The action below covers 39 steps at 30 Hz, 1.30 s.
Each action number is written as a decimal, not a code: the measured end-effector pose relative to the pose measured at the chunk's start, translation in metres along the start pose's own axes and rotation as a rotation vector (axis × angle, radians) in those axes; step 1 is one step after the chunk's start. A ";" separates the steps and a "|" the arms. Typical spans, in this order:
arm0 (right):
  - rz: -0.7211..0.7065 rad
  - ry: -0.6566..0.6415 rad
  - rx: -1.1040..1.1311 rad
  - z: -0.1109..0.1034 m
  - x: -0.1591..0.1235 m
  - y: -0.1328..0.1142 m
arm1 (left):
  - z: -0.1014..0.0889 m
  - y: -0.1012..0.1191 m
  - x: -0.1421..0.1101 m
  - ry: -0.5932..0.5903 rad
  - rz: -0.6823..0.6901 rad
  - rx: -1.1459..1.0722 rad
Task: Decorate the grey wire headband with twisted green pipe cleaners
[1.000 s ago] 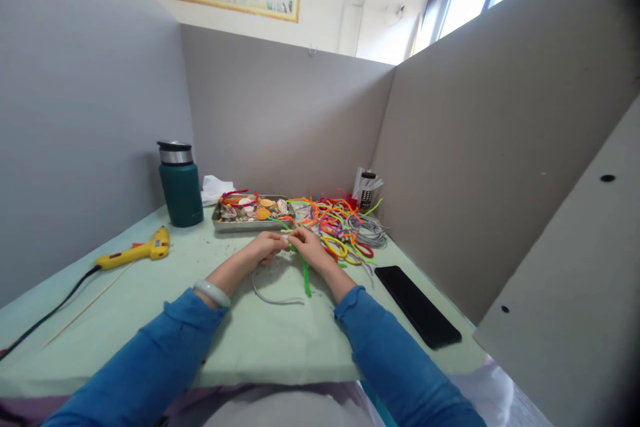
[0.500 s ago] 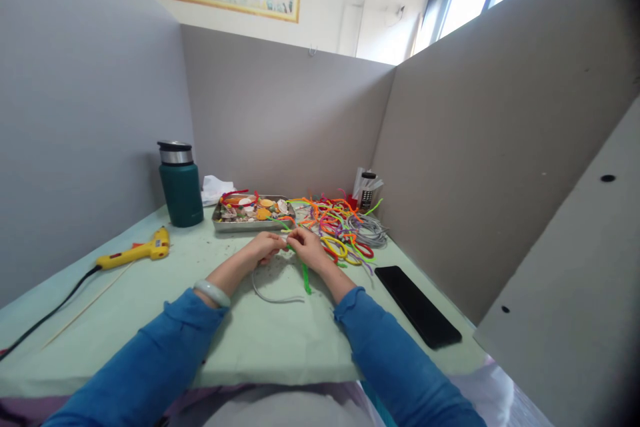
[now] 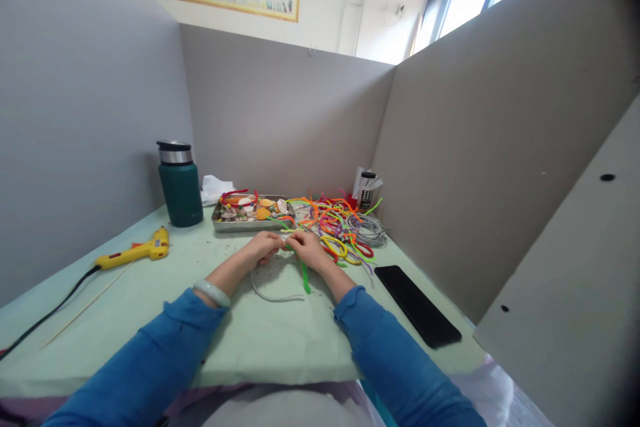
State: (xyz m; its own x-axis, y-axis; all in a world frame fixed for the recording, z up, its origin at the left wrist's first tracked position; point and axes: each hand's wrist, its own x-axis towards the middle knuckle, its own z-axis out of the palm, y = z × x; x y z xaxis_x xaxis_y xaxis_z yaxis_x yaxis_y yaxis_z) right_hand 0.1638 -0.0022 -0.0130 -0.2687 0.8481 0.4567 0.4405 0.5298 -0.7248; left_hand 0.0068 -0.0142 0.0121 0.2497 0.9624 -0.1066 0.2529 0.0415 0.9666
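My left hand point(image 3: 265, 247) and my right hand point(image 3: 305, 248) meet fingertip to fingertip above the middle of the table, both pinched closed. A fuzzy green pipe cleaner point(image 3: 305, 279) hangs down from under my right hand, its upper end between the fingertips. From beneath my left hand a thin grey wire point(image 3: 273, 299) curves down toward me and to the right, its free end near the green tip. The fingers hide how wire and pipe cleaner join.
Behind my hands are a metal tray point(image 3: 235, 227) of shells and a tangle of coloured pipe cleaners point(image 3: 330, 217) beside coiled grey wire point(image 3: 370, 232). A yellow glue gun point(image 3: 135, 253), wooden stick point(image 3: 90, 303) and green bottle point(image 3: 181, 190) stand left; a black phone point(image 3: 417, 307) lies right.
My fingertips have shifted very slightly to the left, still pinched together. The hanging green pipe cleaner and grey wire have barely moved.
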 end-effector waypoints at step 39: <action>0.308 -0.133 0.353 -0.006 -0.004 -0.013 | 0.002 0.003 -0.002 0.089 0.172 0.174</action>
State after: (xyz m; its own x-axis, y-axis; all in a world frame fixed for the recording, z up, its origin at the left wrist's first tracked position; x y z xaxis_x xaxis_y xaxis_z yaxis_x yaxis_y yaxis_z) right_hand 0.1646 -0.0125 -0.0026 -0.2887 0.9471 0.1404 0.2050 0.2044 -0.9572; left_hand 0.0090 -0.0162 0.0149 0.2215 0.9715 0.0847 0.3728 -0.1646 0.9132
